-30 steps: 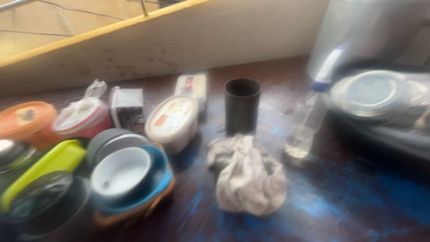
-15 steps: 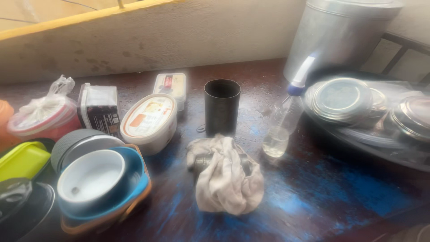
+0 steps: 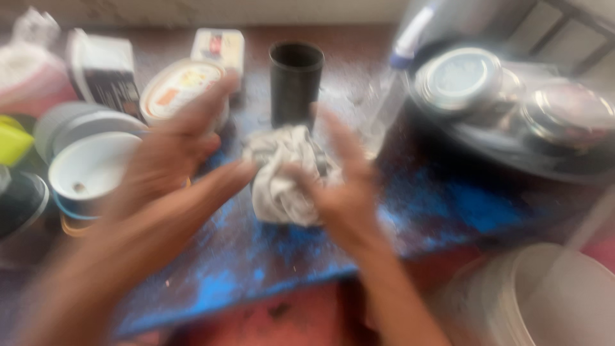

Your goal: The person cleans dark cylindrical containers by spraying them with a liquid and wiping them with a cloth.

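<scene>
Crumpled cloth (image 3: 282, 176) – no clear long axis, left hand (image 3: 170, 160) fingers spread, right hand (image 3: 343, 186) grasping it

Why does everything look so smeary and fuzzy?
In the head view, motion blur smears the left hand and right hand most as they meet the crumpled cloth; the black cup stays soft too; pale glare washes the steel plates.

Motion blur smeared your left hand (image 3: 168, 168) and right hand (image 3: 343, 192); their grip on the crumpled grey cloth (image 3: 282, 176) was unreadable.
</scene>
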